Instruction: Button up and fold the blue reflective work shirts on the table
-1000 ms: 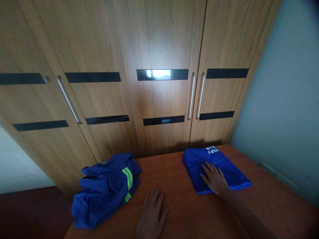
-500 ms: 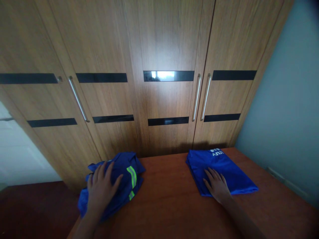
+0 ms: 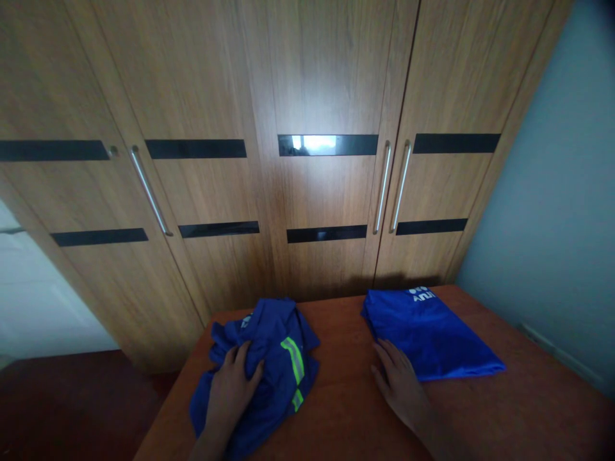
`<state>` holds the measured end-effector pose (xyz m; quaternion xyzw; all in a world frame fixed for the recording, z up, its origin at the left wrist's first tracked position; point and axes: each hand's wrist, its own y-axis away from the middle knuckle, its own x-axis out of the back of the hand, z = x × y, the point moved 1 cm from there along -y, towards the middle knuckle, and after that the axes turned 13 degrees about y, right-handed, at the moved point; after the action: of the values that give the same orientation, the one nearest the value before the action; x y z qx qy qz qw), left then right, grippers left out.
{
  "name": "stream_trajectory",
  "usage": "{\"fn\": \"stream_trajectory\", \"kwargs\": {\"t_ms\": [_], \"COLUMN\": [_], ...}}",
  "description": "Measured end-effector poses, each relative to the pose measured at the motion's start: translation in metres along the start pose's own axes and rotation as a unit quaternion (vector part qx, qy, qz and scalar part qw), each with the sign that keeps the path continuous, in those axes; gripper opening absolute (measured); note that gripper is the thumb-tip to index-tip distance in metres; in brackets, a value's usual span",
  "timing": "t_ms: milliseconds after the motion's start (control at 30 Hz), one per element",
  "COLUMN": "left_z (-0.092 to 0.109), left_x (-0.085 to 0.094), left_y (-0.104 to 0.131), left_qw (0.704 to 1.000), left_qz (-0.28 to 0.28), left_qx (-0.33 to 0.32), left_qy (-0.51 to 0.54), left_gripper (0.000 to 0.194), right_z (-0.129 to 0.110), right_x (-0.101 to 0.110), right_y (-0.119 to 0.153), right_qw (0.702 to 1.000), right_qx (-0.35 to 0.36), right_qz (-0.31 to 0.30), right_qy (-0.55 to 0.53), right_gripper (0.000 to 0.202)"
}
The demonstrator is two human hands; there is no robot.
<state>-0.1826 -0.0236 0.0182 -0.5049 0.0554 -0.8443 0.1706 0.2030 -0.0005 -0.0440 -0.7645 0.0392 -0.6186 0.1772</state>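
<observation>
Palm down, my left hand (image 3: pixel 233 384) rests on the crumpled blue garment (image 3: pixel 271 374), to the left of the folded blue cloth (image 3: pixel 435 339). Its fingers are slightly spread and the thumb stands apart; whether the fingertips pinch fabric, I cannot tell. My right hand (image 3: pixel 396 381) is at the near-left edge of the folded blue cloth, its fingers side by side, the thumb spread away and nothing gripped. Its fingertips overlap that edge; I cannot confirm contact. The table (image 3: pixel 341 365) supports both items, which lie well apart. A yellow-green and grey strip (image 3: pixel 295 362) marks the garment on the side facing the folded blue cloth. White lettering (image 3: pixel 423 296) is printed at the cloth's far edge. Behind the cloth stands a wooden wardrobe (image 3: pixel 327 192); to its right is a grey-blue wall (image 3: pixel 552 211).
</observation>
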Motion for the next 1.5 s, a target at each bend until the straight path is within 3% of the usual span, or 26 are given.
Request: {"fn": "stream_trajectory", "kwargs": {"t_ms": [133, 233, 300, 367, 467, 533, 600, 667, 700, 767, 833, 933, 967, 1033, 1100, 1133, 1233, 1300, 1400, 1467, 1500], "left_z": [0.041, 0.061, 0.07, 0.074, 0.073, 0.068, 0.062, 0.056, 0.053, 0.047, 0.039, 0.029, 0.029, 0.04, 0.065, 0.081, 0.124, 0.14, 0.137, 0.126, 0.12], "left_x": [-0.019, -0.026, -0.024, -0.018, -0.001, 0.012, 0.025, 0.033, 0.035, 0.035, 0.029, 0.023, 0.024, 0.031, 0.041, 0.045, 0.046, 0.039, 0.026, 0.021, 0.022], "left_y": [0.027, 0.037, 0.038, 0.037, 0.033, 0.031, 0.029, 0.028, 0.027, 0.024, 0.019, 0.014, 0.014, 0.019, 0.029, 0.036, 0.052, 0.055, 0.049, 0.043, 0.041], "left_qw": [0.99, 0.949, 0.881, 0.776, 0.632, 0.586, 0.566, 0.568, 0.582, 0.647, 0.75, 0.889, 0.918, 0.949, 0.952, 0.946, 0.886, 0.839, 0.805, 0.774, 0.754], "left_qz": [-0.02, -0.063, -0.106, -0.134, -0.139, -0.135, -0.122, -0.111, -0.11, -0.127, -0.151, -0.124, -0.093, -0.025, 0.006, -0.006, -0.137, -0.172, -0.129, -0.114, -0.109], "left_qx": [-0.002, 0.026, 0.086, 0.168, 0.271, 0.315, 0.349, 0.358, 0.346, 0.28, 0.18, 0.069, 0.046, 0.001, -0.036, -0.039, 0.005, 0.049, 0.134, 0.193, 0.219], "left_qy": [0.139, 0.309, 0.454, 0.594, 0.713, 0.734, 0.737, 0.733, 0.728, 0.698, 0.618, 0.436, 0.383, 0.315, 0.305, 0.323, 0.443, 0.514, 0.564, 0.592, 0.61], "left_gripper": [0.041, 0.034, 0.033, 0.037, 0.041, 0.038, 0.036, 0.037, 0.038, 0.041, 0.043, 0.042, 0.042, 0.042, 0.042, 0.041, 0.046, 0.051, 0.053, 0.052, 0.051], "right_z": [-0.041, -0.058, -0.059, -0.054, -0.044, -0.037, -0.032, -0.028, -0.027, -0.024, -0.021, -0.02, -0.021, -0.029, -0.047, -0.059, -0.109, -0.141, -0.163, -0.154, -0.145], "right_x": [-0.005, -0.011, -0.01, 0.001, 0.038, 0.074, 0.11, 0.141, 0.152, 0.164, 0.165, 0.156, 0.153, 0.151, 0.154, 0.157, 0.161, 0.158, 0.15, 0.145, 0.142], "right_y": [0.0, -0.006, -0.012, -0.019, -0.031, -0.038, -0.045, -0.053, -0.057, -0.064, -0.07, -0.073, -0.072, -0.069, -0.063, -0.058, -0.036, -0.019, 0.0, 0.004, 0.003], "right_qw": [0.986, 0.962, 0.944, 0.922, 0.884, 0.861, 0.836, 0.812, 0.803, 0.804, 0.844, 0.943, 0.966, 0.988, 0.993, 0.992, 0.981, 0.969, 0.939, 0.938, 0.948], "right_qx": [-0.026, -0.065, -0.086, -0.097, -0.09, -0.096, -0.106, -0.11, -0.111, -0.111, -0.101, -0.053, -0.036, -0.024, -0.036, -0.043, -0.017, 0.068, 0.163, 0.147, 0.118], "right_qz": [-0.027, -0.03, -0.022, -0.029, -0.046, -0.045, -0.036, -0.006, 0.016, 0.052, 0.065, 0.052, 0.046, 0.036, 0.039, 0.047, 0.04, -0.034, -0.146, -0.147, -0.117], "right_qy": [-0.164, -0.265, -0.319, -0.375, -0.456, -0.497, -0.537, -0.573, -0.585, -0.582, -0.522, -0.323, -0.253, -0.15, -0.108, -0.111, -0.189, -0.236, -0.264, -0.277, -0.272], "right_gripper": [0.053, 0.055, 0.056, 0.052, 0.042, 0.044, 0.047, 0.048, 0.049, 0.051, 0.049, 0.036, 0.032, 0.028, 0.026, 0.025, 0.024, 0.024, 0.043, 0.036, 0.03]}}
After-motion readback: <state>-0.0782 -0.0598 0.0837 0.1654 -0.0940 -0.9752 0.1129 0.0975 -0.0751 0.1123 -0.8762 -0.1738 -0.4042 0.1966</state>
